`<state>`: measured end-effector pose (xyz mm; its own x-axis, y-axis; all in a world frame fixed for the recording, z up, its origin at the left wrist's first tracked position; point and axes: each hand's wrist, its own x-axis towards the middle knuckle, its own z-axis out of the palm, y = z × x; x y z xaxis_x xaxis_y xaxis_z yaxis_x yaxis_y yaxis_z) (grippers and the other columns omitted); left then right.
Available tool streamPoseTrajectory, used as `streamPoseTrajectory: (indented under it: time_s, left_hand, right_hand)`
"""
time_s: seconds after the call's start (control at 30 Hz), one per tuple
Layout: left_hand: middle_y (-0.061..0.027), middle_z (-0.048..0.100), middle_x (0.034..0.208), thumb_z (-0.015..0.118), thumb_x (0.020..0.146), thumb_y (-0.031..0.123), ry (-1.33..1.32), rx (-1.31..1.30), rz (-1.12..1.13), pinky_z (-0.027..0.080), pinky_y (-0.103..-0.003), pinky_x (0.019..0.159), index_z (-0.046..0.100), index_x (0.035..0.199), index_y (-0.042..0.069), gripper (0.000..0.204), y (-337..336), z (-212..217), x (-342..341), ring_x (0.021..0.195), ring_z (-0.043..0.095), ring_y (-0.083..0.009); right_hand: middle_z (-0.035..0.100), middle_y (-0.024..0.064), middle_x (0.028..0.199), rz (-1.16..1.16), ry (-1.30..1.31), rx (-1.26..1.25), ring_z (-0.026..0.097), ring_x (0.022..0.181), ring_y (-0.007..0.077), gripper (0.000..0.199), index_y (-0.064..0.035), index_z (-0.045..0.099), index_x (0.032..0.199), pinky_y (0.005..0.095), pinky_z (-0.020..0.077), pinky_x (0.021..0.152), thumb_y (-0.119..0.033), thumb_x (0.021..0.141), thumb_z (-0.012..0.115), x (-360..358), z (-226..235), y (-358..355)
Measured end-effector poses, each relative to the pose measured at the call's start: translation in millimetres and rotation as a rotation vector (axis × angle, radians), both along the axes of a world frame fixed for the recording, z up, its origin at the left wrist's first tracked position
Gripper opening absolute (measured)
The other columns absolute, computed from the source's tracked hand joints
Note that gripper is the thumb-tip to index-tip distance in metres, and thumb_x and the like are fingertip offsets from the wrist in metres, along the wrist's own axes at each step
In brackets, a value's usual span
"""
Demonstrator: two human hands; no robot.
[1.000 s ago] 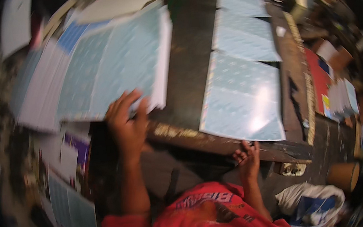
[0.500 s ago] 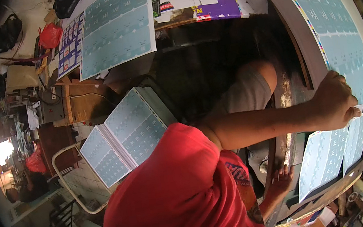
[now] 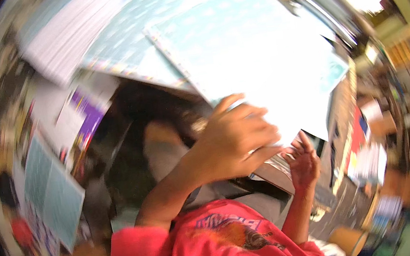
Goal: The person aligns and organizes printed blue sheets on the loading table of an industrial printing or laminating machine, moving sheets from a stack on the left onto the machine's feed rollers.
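A large pale-blue printed sheet [image 3: 223, 28] lies across the upper middle, its near part washed out to white by glare. My left hand [image 3: 239, 139] is at the sheet's near edge, fingers curled and closed on it, slightly smeared by motion. Just right of it, my right hand [image 3: 304, 162] has its fingers apart and raised beside the sheet's near corner; whether they touch it I cannot tell. Beyond the left hand, another blue printed sheet [image 3: 127, 40] with a coloured strip along its edge lies partly under the first, beside a thick paper stack [image 3: 71, 37].
At the left stands another blue printed sheet [image 3: 53, 187], near a purple printed piece [image 3: 88, 116] and a red bag [image 3: 21, 231]. A metal bar [image 3: 321, 9] runs beyond the sheets. Papers [image 3: 368, 164] and clutter lie at the right; my knee [image 3: 162, 136] is below the work surface.
The view has swung right. My left hand has come from the stack toward my right hand, with a sheet now spread before both. My right hand has lifted from the surface edge.
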<state>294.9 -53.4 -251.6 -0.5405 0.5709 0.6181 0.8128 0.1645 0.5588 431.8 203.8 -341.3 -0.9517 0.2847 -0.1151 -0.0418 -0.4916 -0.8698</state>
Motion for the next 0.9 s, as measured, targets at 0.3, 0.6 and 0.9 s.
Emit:
streamPoseTrajectory:
  time_s: [0.3,0.6,0.9]
  left_hand:
    - [-0.0044,0.069,0.117,0.074,0.078,0.046,0.067,-0.297,-0.234,0.022,-0.059,0.113,0.075,0.102,0.016,0.038,10.3,25.0,24.7,0.127,0.053,-0.0314]
    - [-0.0174,0.061,0.129,0.070,0.087,0.025,0.158,-0.255,0.379,0.038,-0.047,0.106,0.063,0.121,0.000,0.042,-17.4,0.7,-34.7,0.127,0.052,-0.0369]
    - [-0.0161,0.070,0.111,0.055,0.099,0.017,0.084,-0.107,0.442,0.045,-0.040,0.098,0.069,0.107,-0.004,0.027,-22.3,-34.1,-39.4,0.114,0.062,-0.0327]
  right_hand:
    - [0.061,0.0109,0.105,-0.150,-0.212,-0.324,0.063,0.083,0.0196,0.052,-0.0004,0.046,0.127,0.0319,0.0527,0.066,-0.023,0.086,0.068,50.5,-36.2,0.6]
    - [0.064,0.0124,0.081,-0.193,-0.411,-0.347,0.061,0.065,0.0194,0.032,0.0013,0.055,0.108,0.0295,0.0484,0.058,-0.027,0.095,0.059,114.4,-138.1,-44.6]
    - [0.060,0.0102,0.082,-0.300,-0.418,-0.521,0.054,0.061,0.0153,0.038,-0.0024,0.053,0.113,0.0413,0.0553,0.074,-0.036,0.096,0.059,84.1,-118.5,-23.8]
